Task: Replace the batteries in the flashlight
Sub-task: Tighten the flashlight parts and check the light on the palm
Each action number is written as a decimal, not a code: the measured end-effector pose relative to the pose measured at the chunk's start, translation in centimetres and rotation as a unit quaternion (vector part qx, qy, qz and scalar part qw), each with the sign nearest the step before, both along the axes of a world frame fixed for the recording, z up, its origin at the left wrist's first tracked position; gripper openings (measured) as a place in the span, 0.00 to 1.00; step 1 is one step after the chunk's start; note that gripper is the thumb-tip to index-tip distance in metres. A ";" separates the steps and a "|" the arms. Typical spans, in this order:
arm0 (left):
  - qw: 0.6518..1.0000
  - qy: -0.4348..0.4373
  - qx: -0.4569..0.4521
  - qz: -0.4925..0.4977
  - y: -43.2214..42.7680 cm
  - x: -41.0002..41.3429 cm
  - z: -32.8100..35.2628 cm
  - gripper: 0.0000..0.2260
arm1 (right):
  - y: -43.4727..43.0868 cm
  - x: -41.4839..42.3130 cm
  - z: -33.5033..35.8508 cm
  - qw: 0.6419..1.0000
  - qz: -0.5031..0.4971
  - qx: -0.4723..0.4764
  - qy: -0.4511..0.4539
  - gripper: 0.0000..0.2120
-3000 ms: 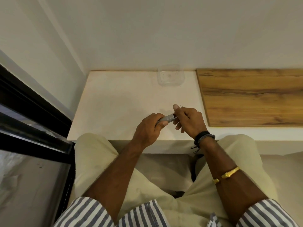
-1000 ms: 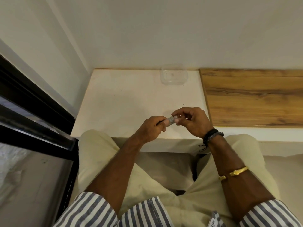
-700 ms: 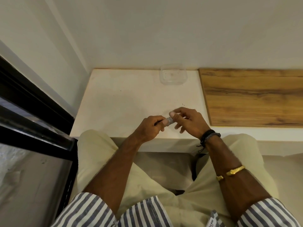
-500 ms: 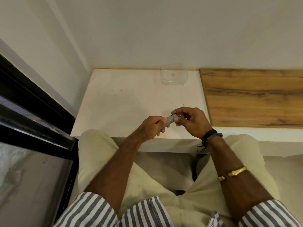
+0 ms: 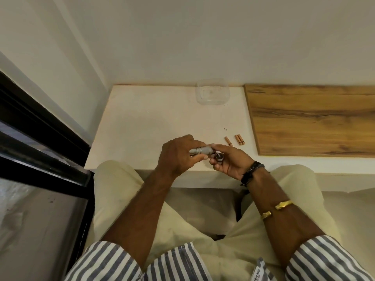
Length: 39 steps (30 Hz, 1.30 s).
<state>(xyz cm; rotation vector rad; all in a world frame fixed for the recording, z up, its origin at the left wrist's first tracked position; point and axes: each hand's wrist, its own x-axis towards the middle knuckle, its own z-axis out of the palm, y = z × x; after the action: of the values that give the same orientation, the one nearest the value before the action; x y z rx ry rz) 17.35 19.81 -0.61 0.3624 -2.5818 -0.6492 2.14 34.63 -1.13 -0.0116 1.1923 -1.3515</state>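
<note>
My left hand (image 5: 178, 155) grips the grey metal flashlight body (image 5: 202, 150) level above the near edge of the white table (image 5: 142, 126). My right hand (image 5: 230, 159) touches the body's right end with the thumb and holds a small dark round cap (image 5: 219, 157) in its fingers, apart from the body. Three copper-coloured batteries lie on the table just beyond my right hand: one single battery (image 5: 228, 141) and a pair of batteries (image 5: 239, 139) side by side.
A clear plastic container (image 5: 212, 94) stands at the back of the table against the wall. A wooden board (image 5: 312, 118) covers the surface to the right. A black window frame (image 5: 40, 138) runs along the left. My knees sit under the table edge.
The cap has come off the flashlight and now sits in my right hand. My right hand has dropped lower, uncovering the batteries on the table behind it.
</note>
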 end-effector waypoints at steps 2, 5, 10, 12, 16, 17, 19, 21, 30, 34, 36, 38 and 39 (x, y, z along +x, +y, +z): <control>1.000 0.011 -0.006 0.015 -0.2 0.1 0.3 0.16 | 0.1 -0.1 -0.4 0.998 -0.044 -0.035 -0.016 0.14; 0.998 0.038 0.025 0.054 -0.1 0.1 0.4 0.15 | 0.1 -0.2 -1.0 0.987 -0.150 -0.056 -0.010 0.14; 0.986 0.063 0.088 0.125 -0.3 0.2 0.5 0.17 | 0.2 -1.0 -1.2 0.966 -0.255 -0.022 0.027 0.10; 0.982 0.073 0.108 0.134 -0.4 0.2 0.6 0.18 | 0.3 -1.2 -1.3 0.962 -0.273 -0.021 0.018 0.13; 0.979 0.079 0.124 0.140 -0.2 0.0 0.3 0.18 | 0.2 -0.9 -1.0 0.958 -0.286 -0.019 0.015 0.10; 0.979 0.078 0.128 0.141 -0.1 -0.1 0.2 0.17 | 0.2 -0.9 -0.9 0.957 -0.288 -0.021 0.014 0.10; 0.978 0.078 0.137 0.138 0.1 -0.2 0.0 0.17 | 0.2 -0.8 -0.8 0.956 -0.291 -0.032 0.010 0.12; 0.975 0.086 0.156 0.136 0.3 -0.5 -0.2 0.18 | 0.3 -0.9 -0.8 0.956 -0.289 -0.039 0.014 0.17; 0.970 0.084 0.193 0.125 1.2 -1.0 -0.5 0.19 | 0.1 -0.9 -0.4 0.961 -0.269 -0.058 0.039 0.18; 0.970 0.090 0.195 0.114 1.1 -1.1 -0.5 0.18 | 0.0 -0.6 -0.3 0.958 -0.277 -0.075 -0.018 0.07; 0.972 0.087 0.190 0.107 1.1 -1.1 -0.6 0.18 | 0.0 -0.4 -0.1 0.952 -0.286 -0.090 -0.058 0.04; 0.973 0.082 0.189 0.102 1.2 -1.1 -0.7 0.19 | -0.1 -0.1 0.4 0.946 -0.294 -0.100 -0.090 0.03; 0.974 0.079 0.189 0.100 1.2 -1.1 -0.7 0.18 | -0.1 0.0 0.6 0.945 -0.295 -0.101 -0.098 0.03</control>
<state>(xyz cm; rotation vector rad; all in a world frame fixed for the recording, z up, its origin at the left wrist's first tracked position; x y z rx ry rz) 16.26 20.99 -1.32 0.6537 -2.2280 -1.0501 2.13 34.50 -0.55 0.3511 0.9136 -1.9453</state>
